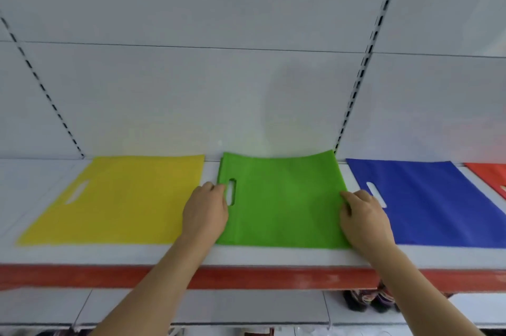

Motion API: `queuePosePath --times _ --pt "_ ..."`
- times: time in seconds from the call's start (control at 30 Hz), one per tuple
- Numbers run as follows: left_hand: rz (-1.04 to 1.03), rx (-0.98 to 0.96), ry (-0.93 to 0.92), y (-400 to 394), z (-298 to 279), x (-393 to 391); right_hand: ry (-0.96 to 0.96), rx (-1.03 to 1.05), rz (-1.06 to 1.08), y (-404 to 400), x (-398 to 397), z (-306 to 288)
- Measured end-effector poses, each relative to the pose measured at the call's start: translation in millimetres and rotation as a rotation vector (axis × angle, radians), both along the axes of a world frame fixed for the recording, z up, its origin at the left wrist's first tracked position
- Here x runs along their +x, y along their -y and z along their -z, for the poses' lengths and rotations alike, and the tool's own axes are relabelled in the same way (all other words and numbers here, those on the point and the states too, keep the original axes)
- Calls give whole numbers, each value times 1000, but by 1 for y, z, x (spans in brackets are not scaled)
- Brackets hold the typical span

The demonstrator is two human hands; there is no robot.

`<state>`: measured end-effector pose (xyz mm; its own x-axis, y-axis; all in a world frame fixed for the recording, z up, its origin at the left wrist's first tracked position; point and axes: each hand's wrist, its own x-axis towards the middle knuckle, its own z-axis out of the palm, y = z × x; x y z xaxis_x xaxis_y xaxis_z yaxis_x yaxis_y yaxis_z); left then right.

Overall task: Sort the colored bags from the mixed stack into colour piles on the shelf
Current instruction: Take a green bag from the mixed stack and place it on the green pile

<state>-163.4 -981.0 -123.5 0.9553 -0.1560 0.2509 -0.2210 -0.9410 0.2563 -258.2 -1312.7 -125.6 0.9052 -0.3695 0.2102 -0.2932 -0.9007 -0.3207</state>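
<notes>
Green bag (pixel 282 201) lies flat, centre of shelf (pixel 246 256), btwn yellow bag (pixel 123 198) and blue bag (pixel 438 198). Your left hand (pixel 205 212) grips its left edge by the handle slot, fingers curled. Your right hand (pixel 364 223) pinches its right edge. Red bag (pixel 490 174) at far right.

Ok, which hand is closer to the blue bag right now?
The right hand. It rests at the green bag's right edge, just beside the blue bag's handle end. The left hand is at the green bag's left edge, a whole bag away.
</notes>
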Motion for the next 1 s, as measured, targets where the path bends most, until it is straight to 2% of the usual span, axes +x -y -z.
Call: queuePosePath --times 0.3,0.6,0.7,0.8,1.0 --pt "-58 190 -7 4 -3 -5 -148 -146 -9 -9 2 -4" --pt "-73 262 20 4 -8 -5 -172 -256 -66 -5 3 -3" --pt "-92 160 118 -4 -16 -13 -116 -289 -126 -12 8 -8" --pt "-137 137 200 -19 -22 -30 -83 -281 -232 -34 20 -19" --pt "-290 173 200 -73 -28 -70 -18 -253 -490 -130 35 -32"
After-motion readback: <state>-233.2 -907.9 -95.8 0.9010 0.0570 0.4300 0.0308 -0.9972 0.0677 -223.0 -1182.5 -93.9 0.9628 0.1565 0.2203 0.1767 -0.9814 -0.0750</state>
